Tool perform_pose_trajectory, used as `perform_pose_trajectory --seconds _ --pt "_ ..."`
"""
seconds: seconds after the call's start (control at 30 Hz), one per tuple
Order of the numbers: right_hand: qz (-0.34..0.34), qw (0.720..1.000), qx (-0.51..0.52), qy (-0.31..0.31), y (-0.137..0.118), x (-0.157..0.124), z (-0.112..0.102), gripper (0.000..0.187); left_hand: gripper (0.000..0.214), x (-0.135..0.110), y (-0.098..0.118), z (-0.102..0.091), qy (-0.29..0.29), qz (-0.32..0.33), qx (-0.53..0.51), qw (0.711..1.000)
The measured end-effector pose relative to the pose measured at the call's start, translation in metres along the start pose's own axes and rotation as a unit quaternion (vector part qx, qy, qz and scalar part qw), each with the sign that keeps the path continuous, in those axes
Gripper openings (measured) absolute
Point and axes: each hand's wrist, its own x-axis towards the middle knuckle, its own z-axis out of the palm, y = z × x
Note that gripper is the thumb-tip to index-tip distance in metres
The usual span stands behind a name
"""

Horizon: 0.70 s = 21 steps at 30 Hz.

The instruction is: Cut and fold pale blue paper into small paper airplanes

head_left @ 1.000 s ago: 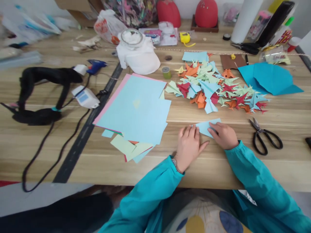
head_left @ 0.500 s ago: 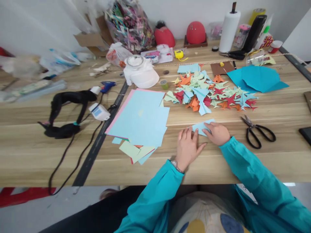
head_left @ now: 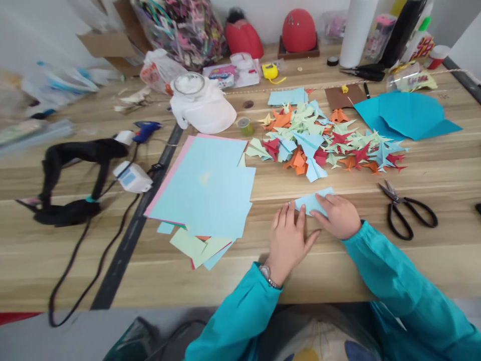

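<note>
A small folded strip of light blue paper (head_left: 308, 202) lies flat on the wooden table in front of me. My left hand (head_left: 287, 243) rests over its left end, fingers stretched out and thumb spread away. At the other end, my right hand (head_left: 340, 218) has curled fingers and thumb closed on the strip. Beyond both hands is a heap of small folded paper shapes (head_left: 308, 143) in blue, green, orange and red. To the left, a stack of coloured paper sheets (head_left: 214, 185) has light blue on top.
Black-handled scissors (head_left: 408, 208) lie right of my right hand. A large teal folded paper (head_left: 409, 118) is behind them. On the left are a blue glue gun (head_left: 146, 131), a black cord and a white jar-like object (head_left: 203, 105). Bags, bottles and red domes line the wall.
The view has shifted and moved slightly nearer the table. Both hands stay on the blue strip, with the right fingers slightly further toward its near edge.
</note>
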Motion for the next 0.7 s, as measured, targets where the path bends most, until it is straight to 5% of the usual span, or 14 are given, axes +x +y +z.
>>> perform_pose_trajectory --seconds 0.27,0.7 --pt "-0.035 0.998 -0.022 0.046 -0.002 -0.003 -0.002 0.051 0.060 0.000 -0.002 -0.003 -0.019 -0.008 -0.017 1.000" --pt "-0.036 0.999 0.010 0.016 -0.005 -0.003 -0.014 0.048 0.056 0.000 -0.003 -0.004 -0.006 -0.022 -0.036 0.999"
